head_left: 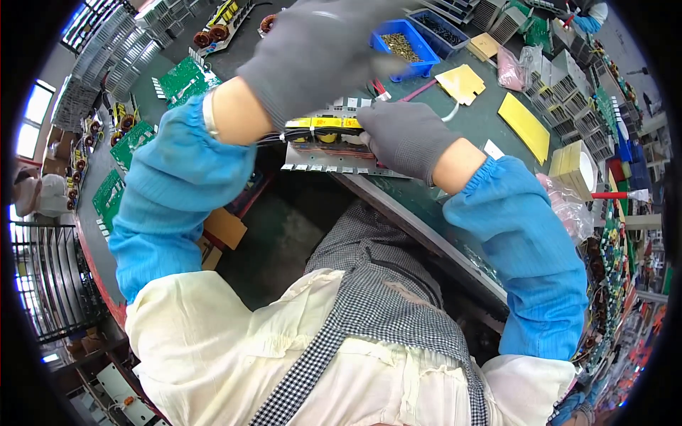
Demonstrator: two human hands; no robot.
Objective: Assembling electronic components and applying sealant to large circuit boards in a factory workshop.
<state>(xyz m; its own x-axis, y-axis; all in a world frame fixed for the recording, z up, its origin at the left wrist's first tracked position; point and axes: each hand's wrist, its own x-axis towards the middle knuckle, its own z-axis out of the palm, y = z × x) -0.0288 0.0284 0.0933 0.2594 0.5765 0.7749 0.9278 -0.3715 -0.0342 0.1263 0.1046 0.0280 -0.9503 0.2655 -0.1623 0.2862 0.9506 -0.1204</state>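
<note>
My left hand (312, 60), in a grey glove, is raised above the bench. Its fingers are smeared by motion and reach toward a blue tray of brass-coloured screws (399, 47); whether they hold anything is hidden. Below it lies an electronic assembly (334, 150), with a metal heatsink base, yellow-wrapped coils and a bundle of black wires. My right hand (405, 138), gloved the same way, has its fingers curled on the assembly's right end. Part of the assembly's far side is hidden behind my hands.
Another blue tray (439, 32) holds dark screws. Green circuit boards (188, 79) lie on the left of the bench. Yellow sheets (524, 126) and a white-cored roll (577, 170) are on the right. Stacked metal heatsinks (561, 82) stand beyond. The bench edge (426, 231) runs diagonally beside my lap.
</note>
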